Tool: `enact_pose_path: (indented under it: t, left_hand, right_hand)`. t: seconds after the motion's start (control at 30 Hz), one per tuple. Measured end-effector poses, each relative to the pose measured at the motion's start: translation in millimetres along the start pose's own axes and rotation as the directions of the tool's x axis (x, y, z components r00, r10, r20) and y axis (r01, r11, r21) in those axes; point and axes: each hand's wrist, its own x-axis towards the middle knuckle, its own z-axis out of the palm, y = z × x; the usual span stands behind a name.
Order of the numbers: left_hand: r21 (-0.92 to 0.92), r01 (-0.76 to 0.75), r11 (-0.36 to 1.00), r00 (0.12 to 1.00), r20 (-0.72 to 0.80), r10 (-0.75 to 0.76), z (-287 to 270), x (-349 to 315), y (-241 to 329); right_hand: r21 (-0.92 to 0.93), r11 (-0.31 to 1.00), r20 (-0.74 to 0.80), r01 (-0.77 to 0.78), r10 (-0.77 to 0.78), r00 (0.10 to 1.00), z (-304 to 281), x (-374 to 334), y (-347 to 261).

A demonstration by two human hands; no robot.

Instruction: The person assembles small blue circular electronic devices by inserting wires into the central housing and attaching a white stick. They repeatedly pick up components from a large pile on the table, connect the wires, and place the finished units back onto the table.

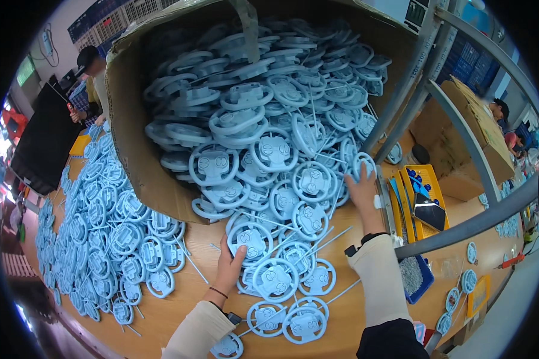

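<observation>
Light blue plastic toy steering wheels spill out of a large cardboard box (pixel 161 194) tipped toward me. My left hand (pixel 226 268) is closed on the rim of one toy steering wheel (pixel 250 240) at the front of the spill, thumb on top. Farther off to the right, my right hand (pixel 363 192) reaches up with its fingers spread against another small wheel (pixel 363 160) at the pile's edge; the fingertips partly cover it. More wheels, such as a loose one (pixel 275 280), lie between my forearms, with thin light blue rods among them.
A big heap of the same wheels (pixel 111 239) covers the table's left side. Grey metal rails (pixel 470 230) cross on the right. Beyond them stand a yellow tray (pixel 428 185) and a blue bin (pixel 422 281) of small grey parts. Another person (pixel 93 78) stands at far left.
</observation>
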Motion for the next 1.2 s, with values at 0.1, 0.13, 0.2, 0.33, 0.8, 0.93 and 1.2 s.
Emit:
enact_pose_path:
  t: [0.1,0.13,0.2,0.33,0.8,0.93,1.2]
  left_hand:
    - [0.026,-0.084,0.996,0.995,0.050,0.083,16.1,-14.6,-2.1]
    - [0.046,-0.085,0.995,0.994,0.076,0.081,20.5,-18.3,-0.5]
    - [0.097,-0.052,0.994,0.994,0.097,0.043,19.7,-37.4,3.0]
    - [0.256,0.067,0.964,0.970,0.209,-0.123,8.8,-51.8,28.5]
    - [0.785,-0.248,0.567,0.927,0.362,-0.095,-96.9,-180.1,50.6]
    - [0.827,-0.415,0.379,0.905,0.420,0.073,-85.9,-244.3,32.7]
    - [0.790,-0.351,0.502,0.933,0.340,0.118,-93.2,-241.8,26.7]
  right_hand:
    - [0.133,0.984,0.034,0.121,-0.126,0.991,-6.1,-31.1,-10.4]
    - [0.217,0.969,0.077,0.121,-0.141,0.987,-9.4,-39.7,-13.6]
    - [0.254,0.958,0.102,0.135,-0.165,0.981,-14.6,-66.2,-21.3]
    - [0.180,0.954,0.185,0.239,-0.271,0.945,-17.1,-111.9,-13.6]
    - [-0.136,0.814,0.444,0.564,-0.459,0.769,-129.1,-292.5,-75.8]
    - [0.429,0.795,0.502,0.430,-0.605,0.617,-144.7,-368.1,-86.7]
    - [0.571,0.643,0.553,0.510,-0.761,0.340,-87.6,-472.3,-90.4]
